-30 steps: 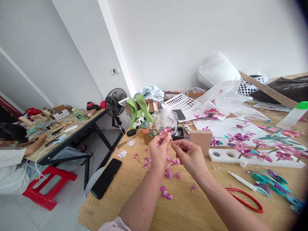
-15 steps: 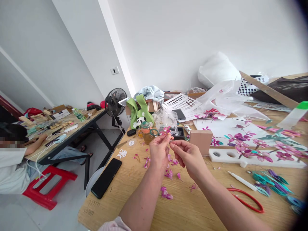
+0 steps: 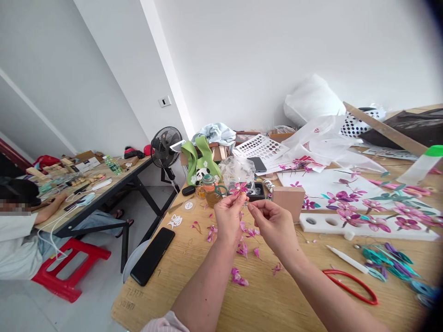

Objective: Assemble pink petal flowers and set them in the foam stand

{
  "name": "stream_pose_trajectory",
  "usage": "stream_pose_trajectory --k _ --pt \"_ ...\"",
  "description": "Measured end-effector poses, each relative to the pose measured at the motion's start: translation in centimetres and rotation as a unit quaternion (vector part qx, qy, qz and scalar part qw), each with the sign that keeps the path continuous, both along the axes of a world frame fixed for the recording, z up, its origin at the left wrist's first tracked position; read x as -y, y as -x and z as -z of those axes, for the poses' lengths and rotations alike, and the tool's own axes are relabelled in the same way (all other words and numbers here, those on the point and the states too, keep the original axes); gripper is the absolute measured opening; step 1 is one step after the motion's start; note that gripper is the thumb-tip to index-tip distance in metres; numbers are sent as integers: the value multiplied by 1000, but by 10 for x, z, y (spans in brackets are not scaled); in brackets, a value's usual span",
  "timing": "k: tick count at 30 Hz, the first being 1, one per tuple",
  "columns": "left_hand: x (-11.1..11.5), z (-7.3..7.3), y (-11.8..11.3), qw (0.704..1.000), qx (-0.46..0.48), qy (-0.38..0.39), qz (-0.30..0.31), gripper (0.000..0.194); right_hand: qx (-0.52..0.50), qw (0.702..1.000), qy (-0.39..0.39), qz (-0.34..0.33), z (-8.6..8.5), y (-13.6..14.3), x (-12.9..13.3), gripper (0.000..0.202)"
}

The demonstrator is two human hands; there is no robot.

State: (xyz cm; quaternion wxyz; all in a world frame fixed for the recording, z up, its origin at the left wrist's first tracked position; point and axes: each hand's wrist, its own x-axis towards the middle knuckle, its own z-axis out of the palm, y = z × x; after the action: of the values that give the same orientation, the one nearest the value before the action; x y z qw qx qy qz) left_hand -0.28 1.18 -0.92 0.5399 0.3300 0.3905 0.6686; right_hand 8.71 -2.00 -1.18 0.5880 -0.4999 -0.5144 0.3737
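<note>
My left hand (image 3: 228, 216) pinches a small pink artificial flower (image 3: 239, 188) between thumb and fingertips, its petals facing up. Close beside it on the right, my right hand (image 3: 272, 223) has thumb and forefinger pressed together just below the flower; whatever they grip is too thin to make out. Loose pink petals (image 3: 239, 277) lie scattered on the wooden table (image 3: 256, 306) under and around both hands. A wooden block (image 3: 289, 202) stands upright behind my right hand. Finished pink flowers (image 3: 349, 212) rest on and by a white foam strip (image 3: 377, 230) to the right.
A black phone (image 3: 152, 256) lies at the left edge. A jar of amber liquid (image 3: 210, 191) stands behind my left hand. On the right are a red loop (image 3: 351, 287), a white pen (image 3: 346, 259) and teal and purple ribbons (image 3: 391, 260). A person sits at another table (image 3: 104, 184).
My right hand has moved slightly to the right, away from the left fingertips. The flower in my left hand is turned a little and shows its petals more openly.
</note>
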Motion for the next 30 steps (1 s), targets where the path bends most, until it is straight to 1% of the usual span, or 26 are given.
stream_pose_trajectory --k 5,8,11,13,18,21,23,26,30 --pt "-1 1 0 999 -31 -23 -9 24 99 993 -50 32 3 -2 1 25" --pt "-1 3 1 999 -42 -20 -3 25 143 986 -69 53 3 -4 1 24" --pt "0 2 1 999 -31 -16 12 25 157 983 -78 55 1 -7 0 23" --pt "1 -1 1 999 -16 -13 30 26 145 986 -70 43 -1 -10 -1 22" --pt "2 -7 4 997 23 10 66 27 51 998 -1 -28 -6 -17 -6 26" --pt "1 -9 6 994 51 16 93 27 -31 995 42 -88 -7 -21 -9 29" --pt "1 -9 8 991 65 18 114 27 -94 986 62 -123 -7 -23 -11 29" --pt "0 -8 9 986 82 22 142 27 -180 965 93 -165 -7 -25 -14 27" --pt "0 -4 9 979 109 25 173 27 -253 932 135 -222 -7 -26 -15 25"
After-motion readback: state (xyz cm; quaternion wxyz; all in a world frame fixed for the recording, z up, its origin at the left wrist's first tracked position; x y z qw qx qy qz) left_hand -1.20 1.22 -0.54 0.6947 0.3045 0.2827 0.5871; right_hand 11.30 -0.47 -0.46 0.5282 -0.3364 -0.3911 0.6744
